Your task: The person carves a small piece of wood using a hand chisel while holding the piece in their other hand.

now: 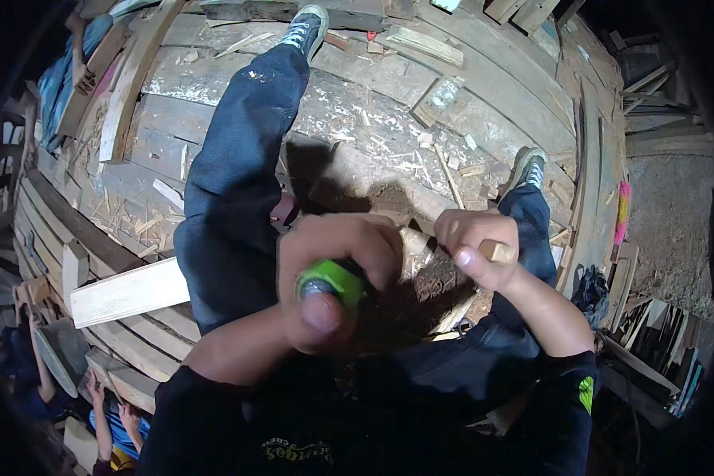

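Observation:
My left hand [337, 254] is closed around a green and grey handle [331, 279], its thumb lying over the end. The rest of that tool is hidden, so its kind does not show. To its right, my right hand [480, 238] makes a fist around a light wooden piece [497, 251], of which only a squared end shows. Both hands are held above the gap between my spread legs, apart from each other. Below and between them lies a pale, shaded piece of wood [415, 244], partly covered by the left hand.
Chips and offcuts litter the plank floor [357, 87]. A pale board [131, 292] lies beside my left leg, over several slats [139, 337]. Another person's hands [111, 404] are at the lower left, and an arm [79, 59] at the upper left. A black bag [591, 295] lies at right.

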Demonstrator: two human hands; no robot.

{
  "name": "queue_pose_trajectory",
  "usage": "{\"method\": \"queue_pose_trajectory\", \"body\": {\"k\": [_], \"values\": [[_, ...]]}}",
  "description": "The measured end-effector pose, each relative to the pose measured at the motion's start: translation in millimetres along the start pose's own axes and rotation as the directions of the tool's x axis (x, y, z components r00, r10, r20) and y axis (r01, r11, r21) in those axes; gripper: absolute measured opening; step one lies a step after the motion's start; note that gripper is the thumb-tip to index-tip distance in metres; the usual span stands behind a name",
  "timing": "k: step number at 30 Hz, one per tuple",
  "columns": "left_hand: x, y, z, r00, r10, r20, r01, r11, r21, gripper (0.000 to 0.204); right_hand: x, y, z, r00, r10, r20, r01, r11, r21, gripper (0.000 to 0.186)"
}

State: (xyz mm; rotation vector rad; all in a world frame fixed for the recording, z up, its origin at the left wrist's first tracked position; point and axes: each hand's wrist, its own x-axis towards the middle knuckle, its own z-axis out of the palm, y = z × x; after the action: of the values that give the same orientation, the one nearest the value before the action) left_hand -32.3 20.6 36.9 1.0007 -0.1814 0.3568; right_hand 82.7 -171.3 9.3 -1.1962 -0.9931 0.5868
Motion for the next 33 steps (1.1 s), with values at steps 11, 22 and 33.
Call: {"method": "queue_pose_trajectory", "body": {"k": [11, 22, 33], "values": [[4, -9, 7, 0.980, 0.112, 0.162, -0.133, 0.983, 0.127, 0.061, -3, -1, 8, 0.999, -0.023, 0.049, 0.029, 0.993, -0.114, 0.034], [15, -16, -24, 0.967, -0.072, -0.245, -0.009, 0.949, -0.314, 0.060, -3, -2, 8, 0.997, 0.017, 0.074, -0.010, 0.995, -0.102, 0.031], [17, -13, -25, 0.969, -0.086, -0.231, 0.024, 0.966, -0.257, 0.058, -2, -1, 8, 0.997, -0.011, 0.081, 0.020, 0.994, -0.109, 0.032]]}}
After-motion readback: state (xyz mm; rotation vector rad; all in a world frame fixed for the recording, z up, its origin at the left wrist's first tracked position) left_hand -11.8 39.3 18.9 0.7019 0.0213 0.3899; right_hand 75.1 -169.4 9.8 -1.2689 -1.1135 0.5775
